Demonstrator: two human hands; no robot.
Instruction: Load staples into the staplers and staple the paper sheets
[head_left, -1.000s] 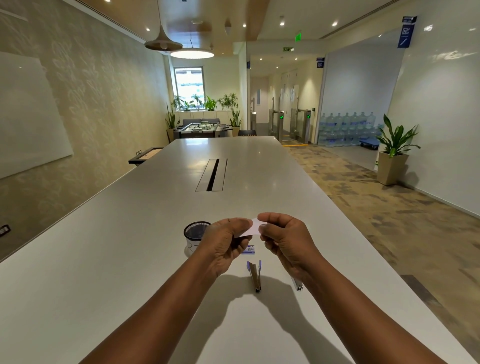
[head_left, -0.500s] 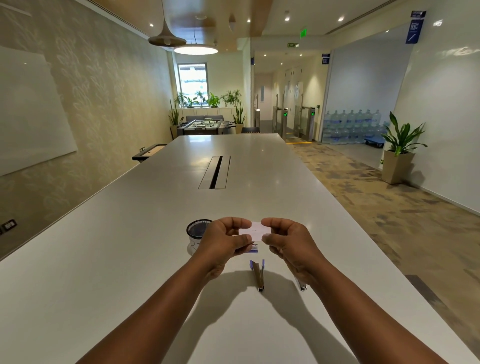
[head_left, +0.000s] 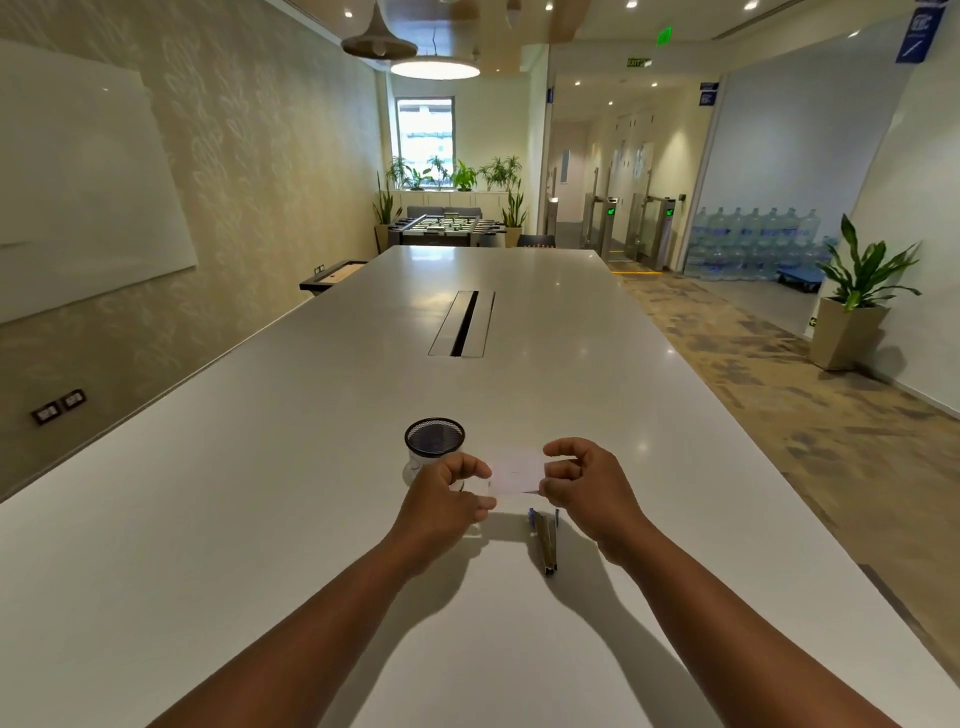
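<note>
A small white paper slip (head_left: 516, 474) hangs just above the table (head_left: 260, 467), pinched at its left edge by the left hand (head_left: 445, 493) and at its right edge by the right hand (head_left: 584, 480) (its print is too blurred to read). Both forearms reach forward from the near edge. An opened stapler (head_left: 545, 540) lies under the right hand; a black mesh cup (head_left: 434, 444) stands beyond the left. The long white table runs toward a distant window.
</note>
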